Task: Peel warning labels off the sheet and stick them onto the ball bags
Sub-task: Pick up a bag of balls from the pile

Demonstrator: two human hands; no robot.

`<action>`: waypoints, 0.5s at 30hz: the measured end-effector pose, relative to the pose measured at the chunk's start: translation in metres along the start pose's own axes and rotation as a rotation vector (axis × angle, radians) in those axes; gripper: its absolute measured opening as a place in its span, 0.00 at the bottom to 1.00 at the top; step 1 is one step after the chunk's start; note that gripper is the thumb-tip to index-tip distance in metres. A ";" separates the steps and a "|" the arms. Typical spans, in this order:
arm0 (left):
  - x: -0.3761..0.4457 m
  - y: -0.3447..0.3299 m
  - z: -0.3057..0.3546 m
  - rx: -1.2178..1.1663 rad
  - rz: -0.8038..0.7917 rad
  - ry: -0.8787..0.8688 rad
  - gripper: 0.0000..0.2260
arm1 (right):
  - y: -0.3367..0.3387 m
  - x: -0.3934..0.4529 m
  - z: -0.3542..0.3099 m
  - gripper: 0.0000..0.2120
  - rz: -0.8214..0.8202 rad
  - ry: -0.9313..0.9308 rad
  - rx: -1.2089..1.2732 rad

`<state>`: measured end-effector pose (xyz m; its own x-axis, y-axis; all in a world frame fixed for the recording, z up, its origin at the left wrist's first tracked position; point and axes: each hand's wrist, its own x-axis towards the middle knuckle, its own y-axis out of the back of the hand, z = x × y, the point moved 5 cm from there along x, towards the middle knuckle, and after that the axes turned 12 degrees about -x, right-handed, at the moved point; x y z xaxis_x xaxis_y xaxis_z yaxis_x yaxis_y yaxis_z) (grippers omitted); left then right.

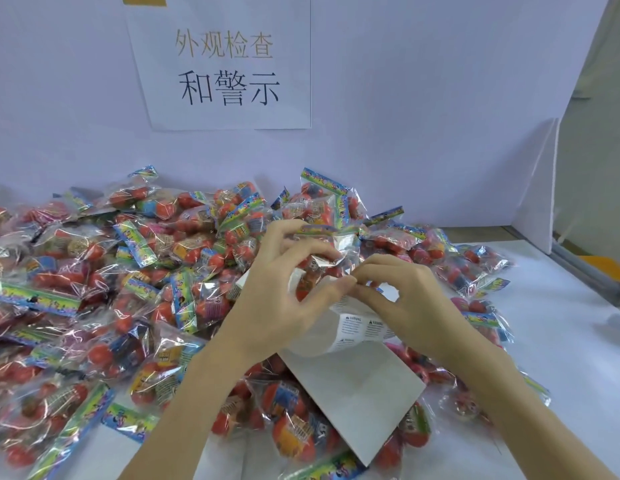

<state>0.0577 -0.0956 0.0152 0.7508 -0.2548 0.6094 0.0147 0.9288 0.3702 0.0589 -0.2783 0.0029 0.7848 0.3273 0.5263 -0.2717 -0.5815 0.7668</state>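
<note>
From the head camera, we see two bare hands meeting above a white table (561,341) heaped with clear ball bags (135,271) of red balls. Our left hand (284,289) curls round one ball bag (322,251) and the curled label sheet (350,327), thumb on the sheet's top edge. Our right hand (405,299) pinches at that same edge, fingertips touching the left thumb. We cannot tell whether a label has lifted. A paper sign (225,64) hangs on the wall behind.
</note>
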 end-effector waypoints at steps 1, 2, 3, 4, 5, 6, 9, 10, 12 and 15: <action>0.001 0.001 0.001 0.005 -0.015 -0.025 0.14 | 0.000 0.001 0.000 0.08 -0.001 0.004 -0.012; 0.002 0.002 0.002 0.022 -0.025 -0.051 0.12 | 0.000 0.001 0.000 0.08 -0.006 0.006 -0.023; 0.003 0.003 0.002 0.040 -0.033 -0.073 0.10 | 0.000 0.001 -0.001 0.09 -0.013 0.008 -0.033; 0.004 0.004 0.002 0.052 -0.035 -0.081 0.09 | 0.000 0.001 -0.001 0.10 -0.020 0.010 -0.039; 0.004 0.005 0.001 0.056 -0.030 -0.076 0.08 | -0.001 0.001 -0.002 0.12 -0.027 0.012 -0.039; 0.005 0.006 0.000 0.050 -0.018 -0.062 0.08 | -0.002 0.001 -0.003 0.13 -0.030 0.011 -0.034; 0.005 0.008 -0.006 -0.061 0.050 0.055 0.11 | -0.003 -0.001 -0.005 0.12 -0.007 -0.013 0.001; 0.005 0.009 -0.010 -0.096 0.077 0.108 0.12 | -0.002 -0.001 -0.005 0.09 0.007 -0.035 0.030; 0.004 0.010 -0.017 -0.096 0.113 0.176 0.14 | -0.002 -0.002 -0.008 0.06 0.034 -0.073 0.104; 0.004 0.009 -0.017 -0.103 0.112 0.196 0.15 | -0.005 -0.003 -0.011 0.06 0.044 -0.080 0.161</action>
<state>0.0716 -0.0839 0.0093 0.8654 -0.1008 0.4909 -0.0161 0.9735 0.2281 0.0518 -0.2684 0.0018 0.8175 0.2426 0.5224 -0.2190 -0.7079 0.6715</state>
